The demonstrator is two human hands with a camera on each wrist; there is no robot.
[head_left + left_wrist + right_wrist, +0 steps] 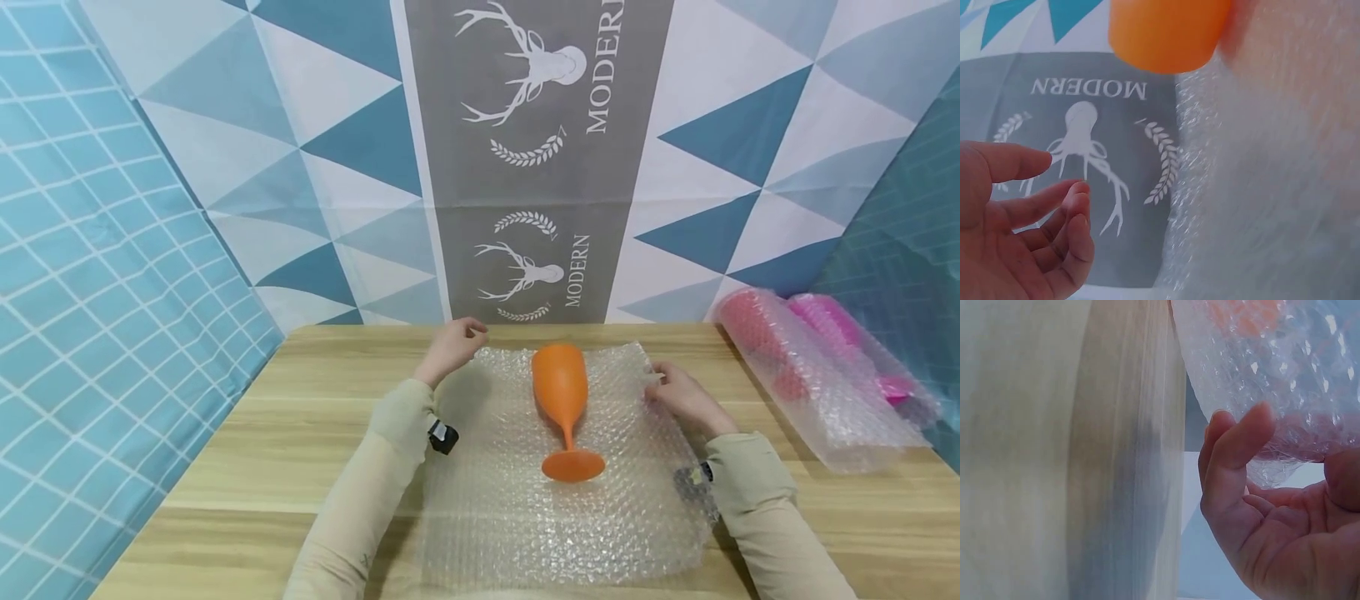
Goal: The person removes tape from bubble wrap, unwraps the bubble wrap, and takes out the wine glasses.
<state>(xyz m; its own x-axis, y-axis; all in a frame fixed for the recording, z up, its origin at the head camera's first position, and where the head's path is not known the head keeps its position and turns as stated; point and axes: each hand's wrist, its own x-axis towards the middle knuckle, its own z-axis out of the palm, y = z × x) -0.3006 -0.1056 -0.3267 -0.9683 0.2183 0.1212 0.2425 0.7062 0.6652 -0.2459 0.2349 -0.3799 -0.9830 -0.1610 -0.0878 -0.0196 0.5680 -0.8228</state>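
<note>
An orange plastic goblet (560,387) lies on its side on a sheet of bubble wrap (510,525), its bowl toward the wall and its foot toward me. Just off the sheet's far left corner is my left hand (454,346); in the left wrist view its fingers (1075,231) are loosely bent with nothing between them. My right hand (678,394) pinches the sheet's right edge near the far corner and holds it raised off the table. The right wrist view shows that hand (1285,519) with the bubble wrap (1297,375) between thumb and fingers.
On the right of the wooden table (300,450), a red item (757,333) and a pink item (832,325) lie wrapped in bubble wrap. A patterned cloth wall (540,183) stands behind the table's far edge, with a blue checked cloth (112,292) at the left.
</note>
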